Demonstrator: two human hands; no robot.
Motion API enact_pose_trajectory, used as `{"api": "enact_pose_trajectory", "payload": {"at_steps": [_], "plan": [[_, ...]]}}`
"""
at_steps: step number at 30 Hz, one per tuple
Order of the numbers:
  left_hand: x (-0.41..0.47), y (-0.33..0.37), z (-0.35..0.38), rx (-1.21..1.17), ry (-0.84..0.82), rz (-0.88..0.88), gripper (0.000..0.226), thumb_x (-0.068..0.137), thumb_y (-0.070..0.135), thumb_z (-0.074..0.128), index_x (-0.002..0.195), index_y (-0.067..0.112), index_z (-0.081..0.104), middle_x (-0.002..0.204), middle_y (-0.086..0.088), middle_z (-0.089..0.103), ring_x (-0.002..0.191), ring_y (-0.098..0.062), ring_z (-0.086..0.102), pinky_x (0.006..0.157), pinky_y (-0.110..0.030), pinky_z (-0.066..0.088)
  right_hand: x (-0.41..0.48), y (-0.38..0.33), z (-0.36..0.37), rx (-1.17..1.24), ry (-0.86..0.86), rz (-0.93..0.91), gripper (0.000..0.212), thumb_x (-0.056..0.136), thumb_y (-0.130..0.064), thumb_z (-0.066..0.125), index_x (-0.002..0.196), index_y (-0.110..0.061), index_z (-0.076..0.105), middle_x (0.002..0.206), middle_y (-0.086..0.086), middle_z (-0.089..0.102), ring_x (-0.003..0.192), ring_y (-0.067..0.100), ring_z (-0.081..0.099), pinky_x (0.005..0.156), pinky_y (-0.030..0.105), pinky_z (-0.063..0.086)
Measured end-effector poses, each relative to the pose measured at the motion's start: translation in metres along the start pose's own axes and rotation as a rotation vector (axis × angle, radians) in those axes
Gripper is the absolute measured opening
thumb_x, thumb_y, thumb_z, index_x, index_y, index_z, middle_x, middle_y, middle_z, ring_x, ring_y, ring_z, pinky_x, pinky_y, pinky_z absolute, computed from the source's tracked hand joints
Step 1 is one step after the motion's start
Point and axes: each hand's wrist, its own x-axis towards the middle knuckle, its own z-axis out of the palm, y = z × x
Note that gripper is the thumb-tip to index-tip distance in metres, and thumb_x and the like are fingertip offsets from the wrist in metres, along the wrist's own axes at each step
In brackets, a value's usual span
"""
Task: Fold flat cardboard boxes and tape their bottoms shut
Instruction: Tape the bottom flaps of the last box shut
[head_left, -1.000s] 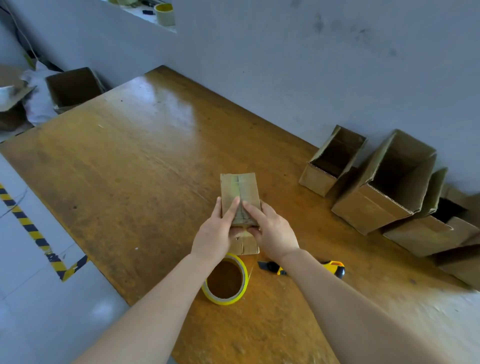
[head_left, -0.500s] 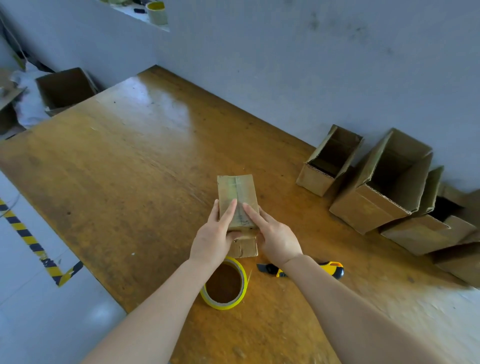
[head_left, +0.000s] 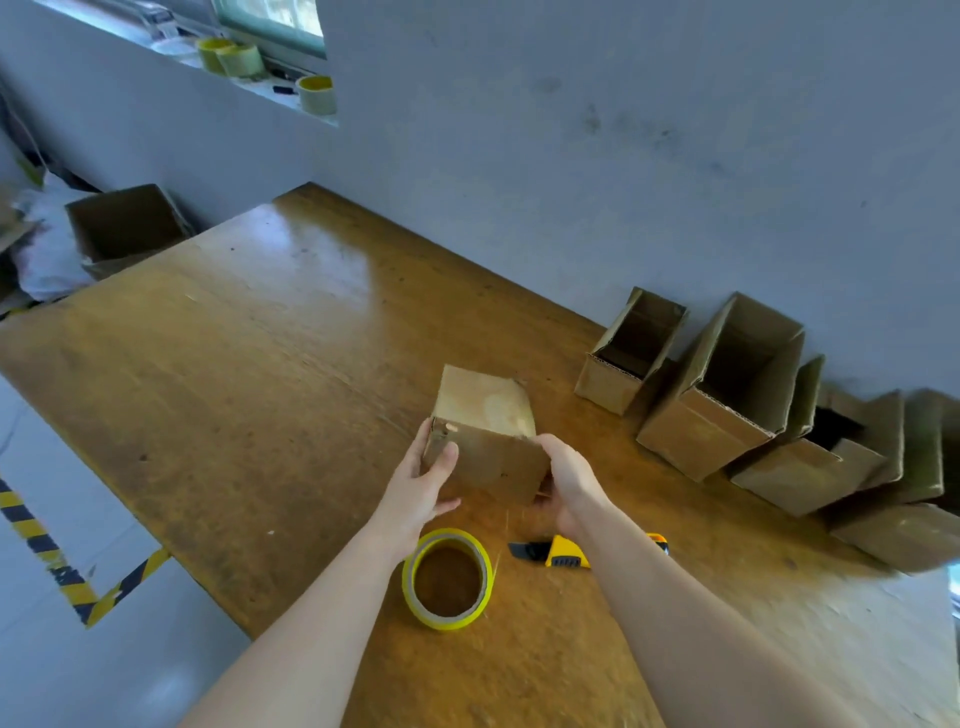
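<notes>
Box (head_left: 488, 447) is held between both hands, apparently lifted clear of the table (head_left: 260, 389), just beyond the tape roll (head_left: 448, 578). Its long axis is laid roughly left-to-right, spanning the two grips. One broad face with a glossy tape patch is turned up and away.

Left hand (head_left: 426, 483) is wrapped round the left end, thumb pressed on the near face. Right hand (head_left: 569, 483) is curled round the right lower corner. Fingers behind the box are hidden.

Row of finished boxes (head_left: 711, 395) lies well apart to the right, against the wall, so the right hand is nearer. A set-down there is judged likely.

Versus 0.5 s ago: the box has been picked up and rotated from pointing away to lying crosswise. Flat fingertip pressure on the seam is replaced by end grips. Roll and knife (head_left: 556, 553) are unmoved.
</notes>
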Motion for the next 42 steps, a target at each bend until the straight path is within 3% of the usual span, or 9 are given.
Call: {"api": "enact_pose_trajectory", "payload": {"at_steps": [2, 5, 13, 18, 23, 27, 32, 37, 42], "plan": [[-0.003, 0.004, -0.001, 0.093, 0.005, -0.129, 0.087, 0.074, 0.076, 0.044, 0.149, 0.037, 0.023, 0.157, 0.001, 0.021, 0.14, -0.029, 0.026, 0.104, -0.05, 0.038, -0.005, -0.004, 0.002, -0.005, 0.032, -0.006, 0.024, 0.09, -0.033, 0.057, 0.105, -0.016, 0.066, 0.092, 0.007, 0.07, 0.091, 0.025, 0.063, 0.069, 0.036, 0.055], [0.001, 0.008, -0.007, 0.181, 0.104, -0.2, 0.089, 0.076, 0.08, 0.034, 0.148, 0.028, 0.029, 0.155, -0.004, 0.027, 0.14, -0.029, 0.027, 0.109, -0.049, 0.034, -0.011, -0.006, 0.008, 0.005, 0.043, 0.004, 0.023, 0.09, -0.03, 0.059, 0.107, -0.016, 0.064, 0.089, 0.007, 0.072, 0.084, 0.024, 0.066, 0.064, 0.034, 0.056], [0.016, 0.008, -0.044, 0.222, 0.273, -0.203, 0.034, 0.101, 0.026, 0.039, 0.128, 0.011, 0.053, 0.108, -0.008, 0.061, 0.087, -0.023, 0.063, 0.081, -0.036, 0.052, -0.021, 0.004, 0.036, -0.215, 0.084, -0.107, 0.032, 0.094, -0.024, 0.053, 0.126, -0.018, 0.057, 0.114, 0.002, 0.063, 0.097, 0.016, 0.058, 0.085, 0.034, 0.049], [0.0, 0.011, -0.039, 0.749, 0.391, 0.136, 0.049, 0.099, 0.044, 0.034, 0.14, 0.018, 0.043, 0.139, -0.012, 0.042, 0.125, -0.028, 0.043, 0.101, -0.043, 0.038, -0.03, 0.016, 0.049, -0.383, 0.056, -0.162, 0.043, 0.09, -0.013, 0.061, 0.131, -0.02, 0.052, 0.119, 0.004, 0.061, 0.097, 0.021, 0.065, 0.074, 0.035, 0.06], [-0.017, 0.018, -0.03, 1.028, 0.205, 0.13, 0.109, 0.071, 0.089, 0.023, 0.148, 0.012, 0.026, 0.151, -0.008, 0.029, 0.138, -0.029, 0.026, 0.109, -0.051, 0.03, -0.035, 0.021, 0.06, -0.513, 0.206, -0.371, 0.031, 0.09, -0.011, 0.055, 0.119, -0.016, 0.062, 0.102, 0.003, 0.068, 0.082, 0.021, 0.068, 0.071, 0.041, 0.06], [-0.014, 0.026, -0.028, 1.045, 0.245, 0.144, 0.076, 0.085, 0.064, 0.051, 0.143, 0.017, 0.037, 0.138, -0.008, 0.041, 0.124, -0.026, 0.044, 0.09, -0.036, 0.045, -0.039, 0.022, 0.066, -0.55, 0.298, -0.453, 0.033, 0.09, -0.017, 0.058, 0.122, -0.019, 0.063, 0.112, 0.0, 0.067, 0.095, 0.015, 0.063, 0.079, 0.037, 0.059], [0.01, 0.056, -0.019, 1.07, 0.203, 0.339, 0.036, 0.098, 0.028, 0.046, 0.126, 0.01, 0.059, 0.124, -0.009, 0.062, 0.11, -0.024, 0.059, 0.086, -0.033, 0.051, -0.025, 0.001, 0.066, -0.576, 0.448, -0.533, 0.034, 0.091, -0.02, 0.061, 0.126, -0.017, 0.062, 0.117, -0.001, 0.065, 0.102, 0.011, 0.059, 0.078, 0.019, 0.047], [0.062, 0.097, -0.006, 1.089, 0.003, 0.375, 0.033, 0.1, 0.021, 0.044, 0.114, -0.004, 0.059, 0.114, -0.024, 0.063, 0.103, -0.039, 0.06, 0.088, -0.047, 0.049, 0.004, -0.027, 0.066, -0.5, 0.652, -0.497, 0.02, 0.091, -0.021, 0.063, 0.111, -0.018, 0.067, 0.096, -0.007, 0.063, 0.079, 0.003, 0.054, 0.058, 0.007, 0.035], [0.114, 0.133, 0.014, 1.124, -0.155, 0.431, 0.034, 0.101, 0.023, 0.043, 0.119, -0.001, 0.059, 0.116, -0.021, 0.063, 0.102, -0.035, 0.062, 0.088, -0.043, 0.051, 0.032, -0.061, 0.072, -0.403, 0.853, -0.443, 0.021, 0.091, -0.024, 0.065, 0.11, -0.017, 0.07, 0.099, -0.006, 0.066, 0.086, 0.005, 0.053, 0.07, 0.013, 0.042]]}}
